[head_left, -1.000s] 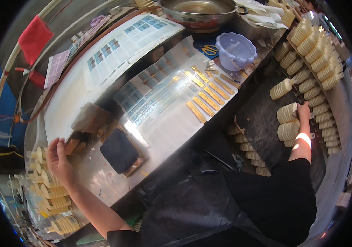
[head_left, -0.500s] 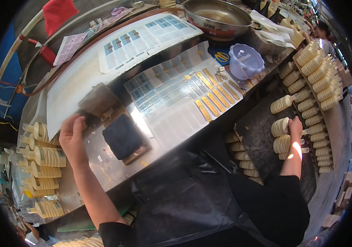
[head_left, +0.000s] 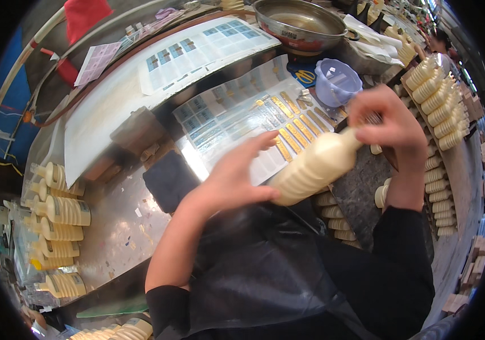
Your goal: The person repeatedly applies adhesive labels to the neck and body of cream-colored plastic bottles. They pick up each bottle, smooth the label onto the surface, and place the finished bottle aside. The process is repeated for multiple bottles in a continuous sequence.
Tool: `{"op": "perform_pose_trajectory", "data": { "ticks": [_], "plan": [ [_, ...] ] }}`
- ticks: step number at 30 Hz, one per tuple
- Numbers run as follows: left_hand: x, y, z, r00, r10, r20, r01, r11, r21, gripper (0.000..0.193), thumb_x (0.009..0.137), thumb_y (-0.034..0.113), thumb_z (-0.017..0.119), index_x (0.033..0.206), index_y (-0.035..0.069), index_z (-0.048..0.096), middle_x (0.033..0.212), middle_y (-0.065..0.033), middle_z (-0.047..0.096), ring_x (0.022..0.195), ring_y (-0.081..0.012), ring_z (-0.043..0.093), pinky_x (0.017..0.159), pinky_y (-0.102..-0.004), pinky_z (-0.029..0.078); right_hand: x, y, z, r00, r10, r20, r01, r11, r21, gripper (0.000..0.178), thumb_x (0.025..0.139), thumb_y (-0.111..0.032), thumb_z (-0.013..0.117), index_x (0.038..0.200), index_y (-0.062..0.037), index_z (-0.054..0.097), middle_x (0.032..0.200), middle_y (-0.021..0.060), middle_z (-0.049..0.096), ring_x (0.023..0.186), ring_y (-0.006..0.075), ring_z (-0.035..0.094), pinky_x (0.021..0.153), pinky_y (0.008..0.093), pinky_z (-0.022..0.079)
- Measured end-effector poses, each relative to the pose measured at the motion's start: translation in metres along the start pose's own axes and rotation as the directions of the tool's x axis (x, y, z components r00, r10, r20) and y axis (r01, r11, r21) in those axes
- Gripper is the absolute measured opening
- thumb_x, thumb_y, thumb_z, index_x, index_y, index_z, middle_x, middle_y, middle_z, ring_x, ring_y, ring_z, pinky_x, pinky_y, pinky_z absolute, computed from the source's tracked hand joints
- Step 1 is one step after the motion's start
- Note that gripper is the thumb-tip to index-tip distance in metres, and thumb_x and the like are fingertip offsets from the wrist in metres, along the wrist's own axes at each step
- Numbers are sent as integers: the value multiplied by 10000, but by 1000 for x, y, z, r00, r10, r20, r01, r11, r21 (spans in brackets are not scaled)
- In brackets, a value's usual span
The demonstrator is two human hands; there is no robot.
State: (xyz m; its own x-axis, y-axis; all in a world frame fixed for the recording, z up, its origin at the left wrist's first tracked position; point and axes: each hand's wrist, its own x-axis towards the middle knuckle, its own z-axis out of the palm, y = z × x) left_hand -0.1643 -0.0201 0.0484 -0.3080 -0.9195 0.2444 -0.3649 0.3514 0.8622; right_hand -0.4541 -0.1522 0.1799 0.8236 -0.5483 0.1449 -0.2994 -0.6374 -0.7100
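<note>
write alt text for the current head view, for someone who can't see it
A person's right hand holds a tilted cream bottle by its neck at a workbench, the open left hand by its base. Beyond are rows of gold strips, a lavender bucket and a metal pan; more cream bottles sit at both sides.

The blurred bare right hand (head_left: 389,120) hides the tip of a ribbed cream plastic bottle (head_left: 315,169); red cloth (head_left: 85,18) is cropped above.
</note>
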Motion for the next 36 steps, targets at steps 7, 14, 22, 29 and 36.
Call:
{"op": "perform_pose_trajectory", "data": {
  "ticks": [7, 14, 22, 29, 36],
  "plan": [
    [-63, -29, -22, 910, -399, -111, 190, 640, -744, 878, 734, 298, 890, 1455, 25, 470, 1339, -111, 624, 1196, -212, 622, 1029, -380, 499, 144, 16, 112, 997, 76, -3, -65, 869, 491, 413, 1027, -318, 642, 1324, -42, 561, 946, 41, 669, 696, 0, 542, 594, 155, 426],
    [-109, -65, -63, 763, -499, -410, -138, 494, -858, 739, 838, 283, 747, 1452, -5, 453, 1315, -150, 625, 1174, -275, 649, 1006, -410, 539, 156, -7, 228, 847, 182, 500, -431, 786, 443, 570, 1051, -417, 566, 1455, -22, 488, 1075, 79, 675, 579, 31, 568, 494, 225, 468],
    [-116, -90, -78, 493, -633, -596, 20, 694, -720, 924, 885, 192, 723, 1612, 40, 174, 1421, -189, 526, 1257, -280, 582, 1032, -403, 514, 176, 2, 282, 879, 289, 380, -426, 833, 352, 545, 965, -392, 640, 1313, 27, 622, 1135, 194, 730, 997, 260, 724, 876, 367, 565],
    [-116, -88, -73, 425, -641, -639, 271, 764, -586, 1052, 778, 135, 818, 1608, 17, 182, 1403, -208, 547, 1226, -284, 618, 990, -398, 554, 149, 24, 315, 956, 256, 145, -290, 742, 605, 532, 977, -305, 660, 1407, -9, 557, 1266, 187, 672, 973, 227, 718, 868, 351, 556],
    [-109, -68, -77, 385, -656, -649, 364, 754, -547, 1045, 779, 136, 800, 1620, 24, 189, 1437, -203, 524, 1239, -279, 605, 993, -398, 553, 101, 70, 292, 934, 306, 185, -354, 717, 601, 347, 975, -187, 667, 1271, -6, 656, 999, 85, 720, 819, 118, 671, 757, 286, 545]
  ]
}}
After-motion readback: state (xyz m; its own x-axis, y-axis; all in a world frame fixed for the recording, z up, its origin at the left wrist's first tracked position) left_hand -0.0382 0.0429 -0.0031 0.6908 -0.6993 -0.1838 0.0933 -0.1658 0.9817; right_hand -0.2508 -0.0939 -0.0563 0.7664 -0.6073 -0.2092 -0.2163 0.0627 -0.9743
